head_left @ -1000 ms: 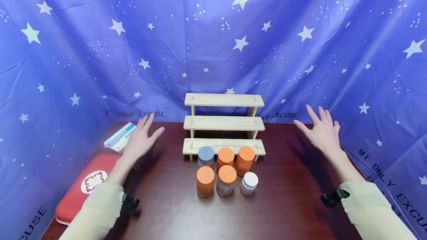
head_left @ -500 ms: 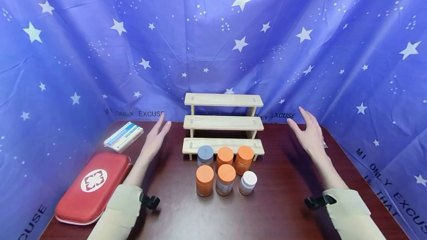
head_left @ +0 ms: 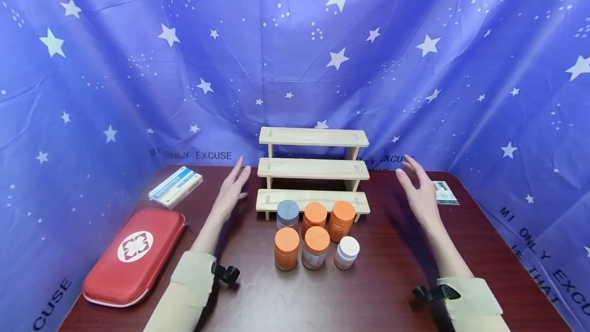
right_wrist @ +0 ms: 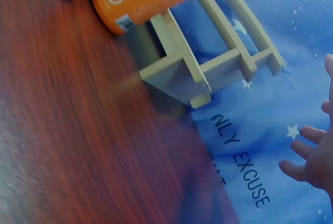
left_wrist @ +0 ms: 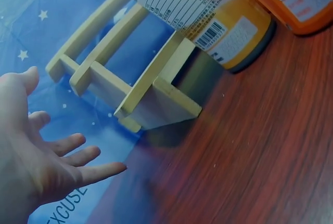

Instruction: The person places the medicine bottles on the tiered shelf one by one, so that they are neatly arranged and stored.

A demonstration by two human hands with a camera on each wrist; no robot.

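In the head view my left hand (head_left: 229, 192) is held left of a three-step wooden rack (head_left: 313, 168), fingers extended and nothing in them. My right hand (head_left: 420, 193) hovers right of the rack, also holding nothing, its fingers spread in the right wrist view. Several bottles stand in two rows before the rack. The back row has a grey-lidded bottle (head_left: 288, 212) and two orange-lidded ones, including a tall orange bottle (head_left: 341, 221). In front are an orange bottle (head_left: 286, 249), an orange-lidded bottle with a pale body (head_left: 315, 248) and a small white bottle (head_left: 346, 253).
A red first-aid case (head_left: 135, 256) lies at the table's left, with a blue-and-white medicine box (head_left: 176, 187) behind it. Beyond the right hand lies a flat printed card or packet (head_left: 444, 192). A blue star-printed curtain (head_left: 313, 55) encloses the back and sides.
Both hands have moved inward toward the rack, uncovering the medicine box and red case on the left and the printed card on the right. The bottles and rack stay in place.
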